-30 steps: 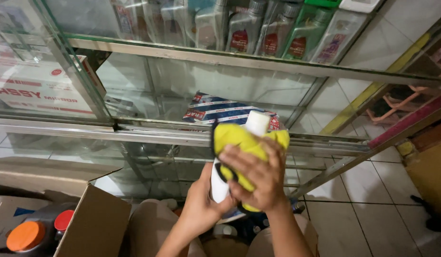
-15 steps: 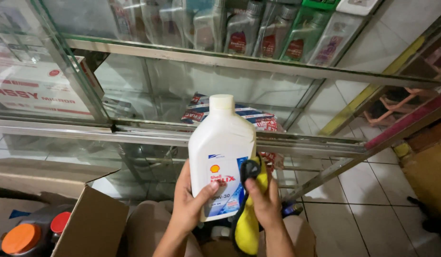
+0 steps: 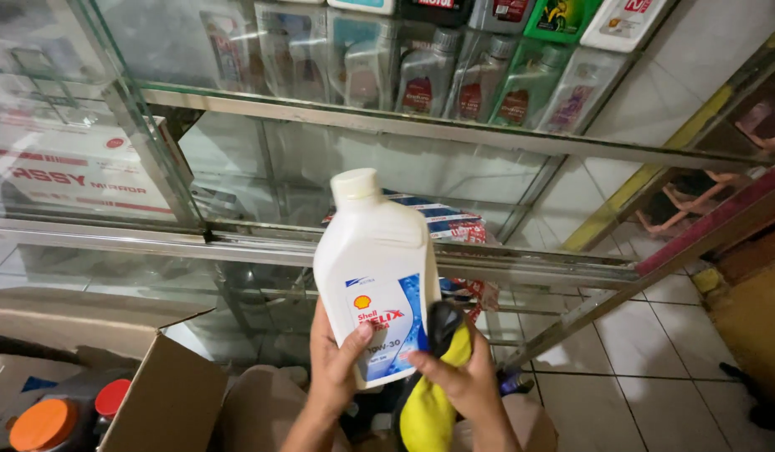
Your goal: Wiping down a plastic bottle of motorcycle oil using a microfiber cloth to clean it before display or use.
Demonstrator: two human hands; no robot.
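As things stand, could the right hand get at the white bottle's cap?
Probably yes, but not freely: the right hand is bunched around a yellow cloth low on the white bottle. The cap stands uncovered above, with nothing in between.

glossy plastic bottle [image 3: 376, 272], soft yellow cloth [image 3: 429, 402]

The oil bottle [image 3: 374, 276] at centre is white with a cream cap and a blue label bearing a red-and-yellow emblem. The cloth [image 3: 429, 402] below it is bright yellow with a black end. Lower left, bottle caps [image 3: 43, 423] are orange and red beside a brown cardboard box [image 3: 166, 402].
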